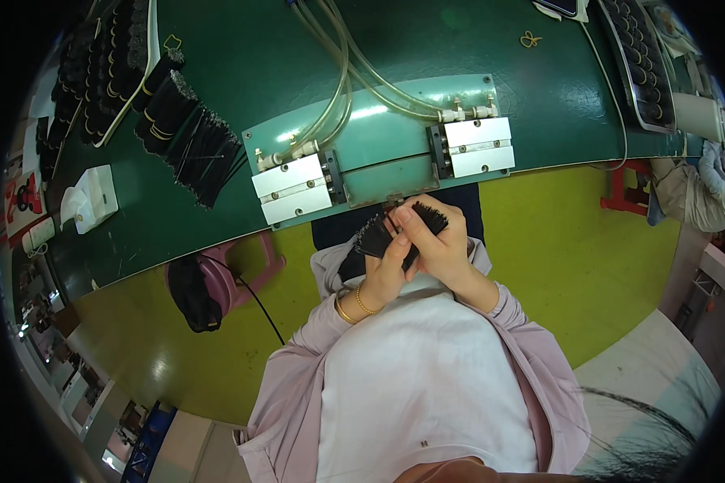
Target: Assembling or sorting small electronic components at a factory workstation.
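Observation:
My left hand [386, 275] and my right hand [449, 248] are close together just off the table's front edge, both closed. In the left is a bundle of thin black strands [371, 238], its ends fanned out. The right grips another part of such black strands [432, 216], and its thumb and fingertips meet near the left thumb. Whether the two bunches are joined cannot be seen. Just beyond the fingers lies a green metal plate fixture [379, 107] carrying a left silver block [292, 191] and a right silver block [478, 148].
Clear hoses [342, 48] run from the fixture to the back. Loose black strands [205, 157] and banded bundles [167, 113] lie at left, near a white holder [97, 198]. A tray of black bundles [638, 64] stands at far right. A pink stool [242, 278] is below.

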Available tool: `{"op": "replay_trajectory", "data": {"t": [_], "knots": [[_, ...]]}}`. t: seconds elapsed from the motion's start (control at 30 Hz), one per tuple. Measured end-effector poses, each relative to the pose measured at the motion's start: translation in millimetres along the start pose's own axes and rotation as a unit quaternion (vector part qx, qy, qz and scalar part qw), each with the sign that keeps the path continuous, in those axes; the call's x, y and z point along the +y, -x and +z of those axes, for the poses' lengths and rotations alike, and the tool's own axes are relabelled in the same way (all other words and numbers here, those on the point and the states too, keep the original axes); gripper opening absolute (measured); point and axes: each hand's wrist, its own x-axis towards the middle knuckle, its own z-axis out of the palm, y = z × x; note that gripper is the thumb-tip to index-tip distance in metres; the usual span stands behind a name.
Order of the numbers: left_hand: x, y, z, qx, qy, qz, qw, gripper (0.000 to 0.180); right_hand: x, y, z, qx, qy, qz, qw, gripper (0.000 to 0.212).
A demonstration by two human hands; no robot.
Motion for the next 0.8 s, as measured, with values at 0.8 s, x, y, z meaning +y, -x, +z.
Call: {"op": "replay_trajectory", "data": {"t": [0.8], "knots": [[10,-2,-8,-0.055,-0.051,-0.047,0.996,0.025,-2,4,-3,-0.03,0.017,0.002,0.999,0.019]]}}
